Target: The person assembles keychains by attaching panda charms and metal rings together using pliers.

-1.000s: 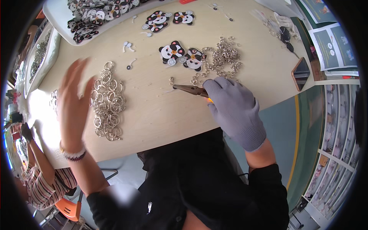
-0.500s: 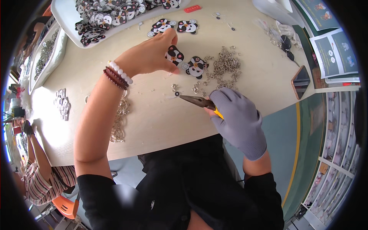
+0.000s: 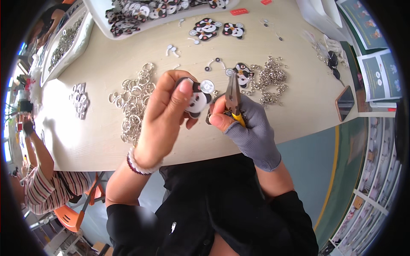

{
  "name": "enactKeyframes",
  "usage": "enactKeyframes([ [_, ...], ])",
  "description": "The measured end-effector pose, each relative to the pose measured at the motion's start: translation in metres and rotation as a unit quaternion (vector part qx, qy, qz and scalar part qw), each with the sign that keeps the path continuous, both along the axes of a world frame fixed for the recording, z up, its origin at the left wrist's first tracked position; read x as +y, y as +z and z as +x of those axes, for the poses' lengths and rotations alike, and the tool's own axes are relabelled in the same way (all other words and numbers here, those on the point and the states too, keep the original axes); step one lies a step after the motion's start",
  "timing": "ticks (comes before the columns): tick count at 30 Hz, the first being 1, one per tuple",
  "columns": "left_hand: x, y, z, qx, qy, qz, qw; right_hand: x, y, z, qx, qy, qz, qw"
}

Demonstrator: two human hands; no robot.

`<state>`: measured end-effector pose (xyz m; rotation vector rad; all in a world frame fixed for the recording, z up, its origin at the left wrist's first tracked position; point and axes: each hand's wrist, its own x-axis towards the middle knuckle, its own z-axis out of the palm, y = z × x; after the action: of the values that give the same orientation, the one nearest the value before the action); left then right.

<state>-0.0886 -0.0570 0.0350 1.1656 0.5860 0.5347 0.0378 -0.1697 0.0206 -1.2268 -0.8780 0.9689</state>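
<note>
My left hand point(image 3: 164, 113), wearing beaded bracelets, is closed on a flat black-and-white panda charm point(image 3: 198, 102), pinched under the thumb. A clear round tab stands out at the charm's upper right. Close by on the right, my gloved right hand point(image 3: 255, 133) grips needle-nose pliers point(image 3: 233, 94) with yellow handles, their jaws pointing away from me. Something dark shows by the right fingertips; I cannot make out what it is. Just beyond the pliers another panda charm point(image 3: 243, 75) lies on the table, beside a heap of small metal clasps point(image 3: 272, 77).
Split rings point(image 3: 136, 96) lie spread to the left, with a small stack of clear tabs point(image 3: 79, 100) farther out. A white tray point(image 3: 171, 20) of panda charms stands at the back, and a bin point(image 3: 83, 45) of metal parts at far left. A phone point(image 3: 345, 103) lies right.
My left hand has come back toward me with a panda charm, next to the right hand. The pliers have turned from pointing left to pointing away from me. The whole view has shifted.
</note>
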Motion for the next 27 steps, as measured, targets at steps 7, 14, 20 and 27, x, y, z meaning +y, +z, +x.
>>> enactKeyframes([
  [7, -0.014, -0.01, -0.022, -0.08, 0.016, 0.047, 0.996, 0.003, 0.005, -0.008, 0.014, 0.045, -0.032, 0.998],
  [14, -0.017, -0.024, -0.065, -0.116, 0.007, 0.342, 0.932, 0.005, -0.002, -0.02, 0.041, 0.081, 0.023, 0.996],
  [20, -0.024, -0.025, -0.086, 0.054, 0.076, 0.377, 0.922, 0.024, 0.008, -0.045, -0.126, 0.107, 0.012, 0.986],
  [27, -0.017, -0.034, -0.116, -0.031, 0.267, 0.23, 0.935, 0.081, 0.0, -0.048, -0.533, 0.102, -0.019, 0.839],
])
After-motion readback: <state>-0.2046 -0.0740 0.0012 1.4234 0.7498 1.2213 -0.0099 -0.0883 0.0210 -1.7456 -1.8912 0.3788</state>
